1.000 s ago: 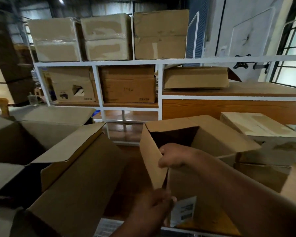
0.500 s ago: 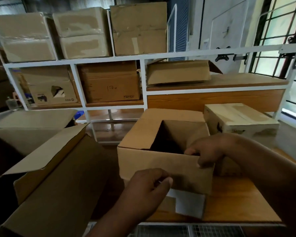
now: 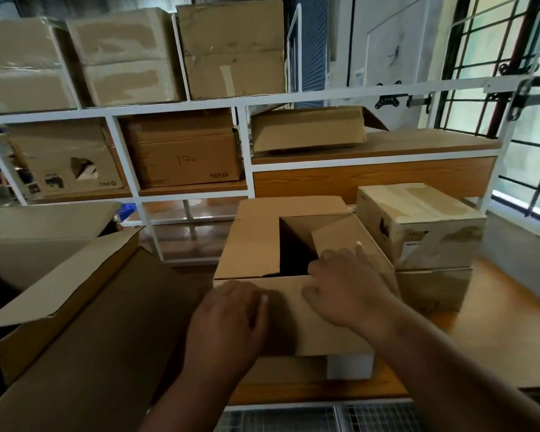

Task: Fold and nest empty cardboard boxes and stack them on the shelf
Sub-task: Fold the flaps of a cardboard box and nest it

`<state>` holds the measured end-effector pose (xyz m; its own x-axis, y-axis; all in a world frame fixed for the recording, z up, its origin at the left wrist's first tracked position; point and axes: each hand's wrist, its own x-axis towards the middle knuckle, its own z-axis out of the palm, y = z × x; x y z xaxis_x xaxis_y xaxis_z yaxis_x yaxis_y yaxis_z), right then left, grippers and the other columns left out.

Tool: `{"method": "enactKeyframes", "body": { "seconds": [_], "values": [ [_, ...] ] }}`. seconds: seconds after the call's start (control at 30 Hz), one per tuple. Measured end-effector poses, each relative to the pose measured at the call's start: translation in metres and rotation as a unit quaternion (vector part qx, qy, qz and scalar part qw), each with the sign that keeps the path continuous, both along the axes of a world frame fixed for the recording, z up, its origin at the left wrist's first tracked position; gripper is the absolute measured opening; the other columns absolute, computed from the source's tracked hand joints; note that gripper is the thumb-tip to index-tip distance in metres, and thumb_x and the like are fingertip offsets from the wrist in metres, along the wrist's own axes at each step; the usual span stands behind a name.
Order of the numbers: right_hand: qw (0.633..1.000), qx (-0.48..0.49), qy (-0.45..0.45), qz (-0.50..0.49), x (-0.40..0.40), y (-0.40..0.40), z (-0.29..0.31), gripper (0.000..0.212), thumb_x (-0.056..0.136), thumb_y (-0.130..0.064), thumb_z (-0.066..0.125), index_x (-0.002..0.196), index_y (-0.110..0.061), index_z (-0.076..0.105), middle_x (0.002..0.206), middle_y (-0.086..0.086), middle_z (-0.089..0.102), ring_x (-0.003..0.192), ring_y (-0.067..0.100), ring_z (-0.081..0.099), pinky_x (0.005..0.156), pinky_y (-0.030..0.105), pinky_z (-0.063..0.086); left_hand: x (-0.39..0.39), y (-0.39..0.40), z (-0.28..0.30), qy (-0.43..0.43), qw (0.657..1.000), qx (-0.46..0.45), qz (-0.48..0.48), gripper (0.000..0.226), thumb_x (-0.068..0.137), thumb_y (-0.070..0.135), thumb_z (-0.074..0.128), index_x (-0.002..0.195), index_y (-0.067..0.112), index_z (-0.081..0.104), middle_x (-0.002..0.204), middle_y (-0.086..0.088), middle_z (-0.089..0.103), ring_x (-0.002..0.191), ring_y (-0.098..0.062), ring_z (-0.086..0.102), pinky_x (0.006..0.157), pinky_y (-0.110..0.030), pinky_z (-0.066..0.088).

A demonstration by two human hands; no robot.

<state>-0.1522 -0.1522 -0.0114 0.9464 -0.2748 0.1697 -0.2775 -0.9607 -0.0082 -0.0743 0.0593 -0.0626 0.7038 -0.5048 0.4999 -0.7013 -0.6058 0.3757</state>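
Head cam: your left hand (image 3: 231,322) and right hand (image 3: 343,285) press flat, grip relaxed, holding nothing, on the flaps of the open box (image 3: 293,307) on the table (image 3: 496,338). Behind it, the shelf (image 3: 247,151) is loaded with boxes.

Your open box (image 3: 256,241) sits mid-bench (image 3: 496,322), two stacked boxes (image 3: 418,226) just right of it, a big box (image 3: 85,322) left, the shelf (image 3: 243,104) behind.

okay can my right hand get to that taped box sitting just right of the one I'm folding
Probably yes. The right hand rests on the flaps of the open box, and the taped box stands right beside it on another box, with nothing visible between them.
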Motion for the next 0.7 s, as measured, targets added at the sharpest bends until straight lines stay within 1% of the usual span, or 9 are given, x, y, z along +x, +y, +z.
{"method": "enactKeyframes", "body": {
  "seconds": [0.03, 0.1, 0.17, 0.23, 0.33, 0.43, 0.5, 0.6, 0.7],
  "values": [
    [1.000, 0.007, -0.010, -0.009, 0.002, 0.012, -0.006, 0.040, 0.103, -0.056, 0.039, 0.121, -0.032, 0.066, 0.123, 0.000, 0.062, 0.127, 0.027, 0.055, 0.130, 0.060, 0.018, 0.004, 0.004, -0.003, -0.024, 0.999, 0.005, 0.048, 0.018, 0.101, 0.056, 0.053, 0.104, 0.040, 0.061, 0.108, 0.021, 0.054, 0.095, 0.002, 0.050, 0.088, -0.030, 0.053],
    [0.999, 0.017, -0.020, -0.022, 0.009, 0.031, -0.014, 0.048, 0.104, -0.060, 0.034, 0.122, -0.030, 0.066, 0.124, 0.001, 0.062, 0.129, 0.029, 0.054, 0.131, 0.061, 0.015, 0.011, 0.011, -0.008, -0.005, 0.992, -0.005, 0.127, 0.033, 0.096, 0.061, 0.061, 0.118, 0.037, 0.056, 0.123, 0.011, 0.048, 0.106, -0.005, 0.045, 0.092, -0.031, 0.048],
    [0.999, 0.035, -0.027, -0.022, 0.017, 0.046, -0.017, 0.050, 0.104, -0.062, 0.033, 0.123, -0.029, 0.065, 0.124, 0.000, 0.061, 0.131, 0.029, 0.052, 0.131, 0.062, 0.012, 0.016, 0.017, -0.015, 0.043, 0.990, -0.006, 0.137, 0.052, 0.094, 0.066, 0.063, 0.134, 0.035, 0.051, 0.135, 0.007, 0.050, 0.117, -0.010, 0.047, 0.100, -0.033, 0.047],
    [0.996, 0.072, -0.049, -0.011, 0.025, 0.057, -0.018, 0.048, 0.105, -0.061, 0.037, 0.132, -0.028, 0.059, 0.126, -0.001, 0.059, 0.133, 0.029, 0.050, 0.131, 0.061, 0.015, 0.016, 0.020, -0.020, 0.063, 0.990, -0.015, 0.122, 0.055, 0.093, 0.068, 0.061, 0.138, 0.037, 0.047, 0.137, 0.010, 0.052, 0.121, -0.008, 0.050, 0.105, -0.033, 0.048],
    [0.987, 0.119, -0.093, 0.052, 0.037, 0.073, -0.020, 0.069, 0.106, -0.056, 0.046, 0.166, -0.030, 0.022, 0.153, -0.001, 0.047, 0.149, 0.028, 0.039, 0.134, 0.057, 0.014, 0.011, 0.022, -0.024, 0.070, 0.992, -0.038, 0.096, 0.041, 0.094, 0.069, 0.056, 0.126, 0.045, 0.045, 0.125, 0.021, 0.050, 0.106, 0.003, 0.052, 0.093, -0.026, 0.055],
    [0.971, 0.157, -0.088, 0.154, 0.055, 0.095, -0.021, 0.080, 0.111, -0.049, 0.044, 0.172, -0.033, -0.006, 0.179, -0.007, 0.013, 0.165, 0.020, 0.011, 0.136, 0.049, 0.001, 0.012, 0.026, -0.029, 0.051, 0.995, -0.047, 0.067, 0.034, 0.096, 0.061, 0.066, 0.121, 0.044, 0.050, 0.116, 0.025, 0.050, 0.098, 0.007, 0.050, 0.082, -0.017, 0.050],
    [0.963, 0.166, -0.056, 0.206, 0.067, 0.107, -0.022, 0.071, 0.114, -0.043, 0.038, 0.173, -0.036, -0.001, 0.181, -0.012, 0.007, 0.167, 0.014, 0.004, 0.135, 0.051, -0.005, 0.014, 0.031, -0.035, 0.045, 0.996, -0.042, 0.057, 0.038, 0.092, 0.051, 0.075, 0.122, 0.039, 0.056, 0.115, 0.026, 0.052, 0.099, 0.008, 0.050, 0.079, -0.012, 0.045],
    [0.960, 0.141, -0.022, 0.239, 0.079, 0.114, -0.023, 0.063, 0.113, -0.041, 0.034, 0.172, -0.037, 0.013, 0.178, -0.012, 0.022, 0.165, 0.013, 0.012, 0.133, 0.059, -0.010, 0.015, 0.041, -0.037, 0.065, 0.993, -0.072, 0.067, 0.034, 0.095, 0.042, 0.073, 0.127, 0.034, 0.063, 0.115, 0.026, 0.058, 0.101, 0.011, 0.053, 0.080, -0.009, 0.045],
    [0.961, 0.125, -0.026, 0.246, 0.080, 0.114, -0.026, 0.059, 0.112, -0.043, 0.034, 0.169, -0.038, 0.022, 0.174, -0.011, 0.033, 0.163, 0.013, 0.018, 0.133, 0.058, -0.007, 0.014, 0.048, -0.038, 0.047, 0.993, -0.076, 0.077, 0.038, 0.099, 0.047, 0.067, 0.135, 0.036, 0.061, 0.129, 0.021, 0.062, 0.108, 0.011, 0.054, 0.092, -0.013, 0.046]
  ]
}}
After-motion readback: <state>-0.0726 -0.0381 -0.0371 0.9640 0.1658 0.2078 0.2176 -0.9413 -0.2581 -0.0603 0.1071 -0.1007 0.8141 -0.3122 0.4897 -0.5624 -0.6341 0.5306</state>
